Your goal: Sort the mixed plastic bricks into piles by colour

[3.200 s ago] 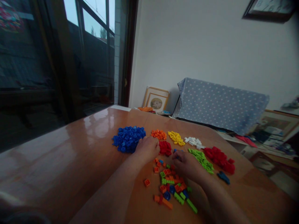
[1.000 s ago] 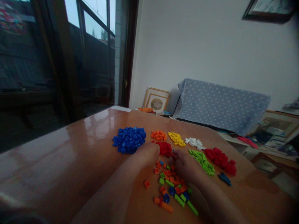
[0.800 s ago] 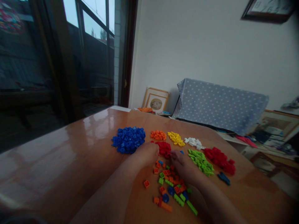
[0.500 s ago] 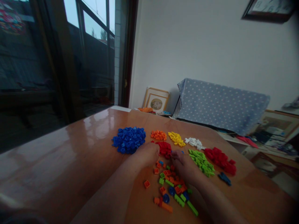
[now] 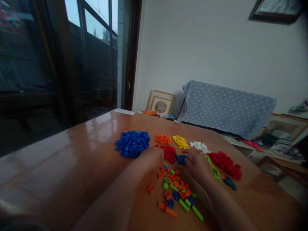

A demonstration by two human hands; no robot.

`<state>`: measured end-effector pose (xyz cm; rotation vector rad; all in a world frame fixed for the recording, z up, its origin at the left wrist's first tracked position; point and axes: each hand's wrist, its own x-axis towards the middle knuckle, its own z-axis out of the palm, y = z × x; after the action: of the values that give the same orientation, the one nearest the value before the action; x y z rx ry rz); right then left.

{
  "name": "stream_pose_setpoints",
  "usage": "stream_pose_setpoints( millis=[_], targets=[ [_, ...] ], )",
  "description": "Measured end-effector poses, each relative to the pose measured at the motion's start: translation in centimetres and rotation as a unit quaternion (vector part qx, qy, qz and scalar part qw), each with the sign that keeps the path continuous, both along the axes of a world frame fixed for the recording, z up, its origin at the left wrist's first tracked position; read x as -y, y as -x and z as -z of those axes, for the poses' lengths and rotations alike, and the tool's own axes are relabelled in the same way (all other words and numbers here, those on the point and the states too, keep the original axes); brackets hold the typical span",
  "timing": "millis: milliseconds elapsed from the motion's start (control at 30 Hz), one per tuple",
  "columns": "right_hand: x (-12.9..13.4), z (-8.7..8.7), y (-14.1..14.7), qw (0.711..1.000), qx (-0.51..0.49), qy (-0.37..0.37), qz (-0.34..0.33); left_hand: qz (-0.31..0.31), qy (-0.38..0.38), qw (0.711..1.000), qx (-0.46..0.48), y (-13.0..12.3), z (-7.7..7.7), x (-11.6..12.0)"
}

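My left hand [image 5: 156,156] rests at the left edge of a small pile of red bricks [image 5: 169,153], its fingers mostly hidden behind the hand. A little to the right, my right hand [image 5: 196,163] reaches over the table with thumb and fingers apart. Several dark blue bricks [image 5: 181,158] lie by its fingertips, beside the red pile; I cannot tell whether it touches them. Part of the lime green pile [image 5: 213,168] is covered by this hand. Between my forearms lie loose mixed bricks, among them an orange brick [image 5: 150,189] and a blue round piece [image 5: 170,203].
A large blue pile [image 5: 132,143] stands left of my left hand. Orange bricks [image 5: 163,139], yellow bricks [image 5: 181,141] and white bricks [image 5: 199,147] form a row behind. Larger red bricks [image 5: 225,164] and a dark blue piece [image 5: 230,183] are at the right of the table [image 5: 72,173].
My right hand has moved right and slightly away from the red pile, its fingers spreading. Dark blue bricks now show beside that pile. My left hand has stayed in place.
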<state>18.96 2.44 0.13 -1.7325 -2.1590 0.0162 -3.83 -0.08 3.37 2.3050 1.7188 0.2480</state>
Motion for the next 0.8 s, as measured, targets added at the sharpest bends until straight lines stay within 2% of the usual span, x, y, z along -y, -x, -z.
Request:
stream_pose_setpoints(
  millis=[67,167,333,467,667,800],
  targets=[
    [0.0,-0.1,0.3,0.998,0.05,-0.02,-0.021,-0.002,-0.005,1.0,0.001,0.0,0.0,0.0],
    [0.0,0.2,0.7,0.994,0.099,0.001,-0.034,-0.002,-0.007,1.0,0.0,0.0,0.0,0.0],
    [-0.2,1.0,0.8,0.993,0.116,0.02,-0.022,0.002,-0.002,1.0,-0.004,0.1,0.0,0.0],
    [-0.8,0.9,-0.3,0.997,0.077,0.012,0.011,0.003,-0.004,1.0,-0.003,0.3,0.1,-0.1],
    [-1.9,0.3,-3.4,0.997,-0.027,-0.031,0.061,-0.007,-0.006,1.0,0.004,0.4,0.2,-0.3],
    [-2.3,0.1,-4.1,0.997,-0.045,-0.02,0.061,-0.006,0.0,1.0,0.024,0.6,0.4,-0.6]
  ],
)
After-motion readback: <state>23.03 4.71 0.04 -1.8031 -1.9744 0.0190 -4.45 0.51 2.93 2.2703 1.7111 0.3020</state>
